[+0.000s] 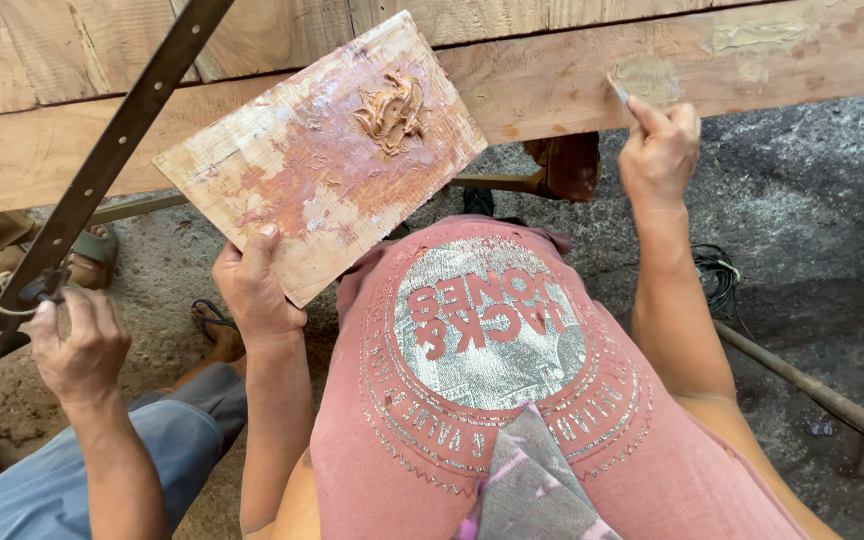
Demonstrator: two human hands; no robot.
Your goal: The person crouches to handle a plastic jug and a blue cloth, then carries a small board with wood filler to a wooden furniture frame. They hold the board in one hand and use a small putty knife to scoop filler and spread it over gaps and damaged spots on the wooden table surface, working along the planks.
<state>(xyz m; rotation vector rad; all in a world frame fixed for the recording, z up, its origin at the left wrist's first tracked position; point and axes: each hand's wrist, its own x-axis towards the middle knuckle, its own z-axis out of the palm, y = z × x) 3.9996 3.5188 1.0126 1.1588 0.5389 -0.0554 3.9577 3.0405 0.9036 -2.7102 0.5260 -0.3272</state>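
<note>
Up top, a long plank [552, 80], running across the whole view, taken as the landmark. Left hand [252, 285] below the plank, left of centre, fingers closed round the lower edge of a board [322, 150], thumb on its face. Board tilted, its upper corner overlapping the plank, smeared pink and white, with a lump of brown putty [390, 112] near its upper right. Right hand [659, 150] just under the plank's lower edge, right of centre, fingers pinched tight on a small knife [619, 92], blade tip touching the plank at a pale filled patch [649, 76]. More pale patches further right along the plank. Below the hands, a pink shirt [482, 400] with a round print, and a grey rag [537, 480] lying on it. Left of the board, a dark metal bar [102, 170] slanting across the plank, with another person's hand [77, 345] curled round its lower part, near a loop of string. Blue sleeve below that hand. Rough grey ground [812, 220] under the plank, with a rusty rod [812, 390] at right.
</note>
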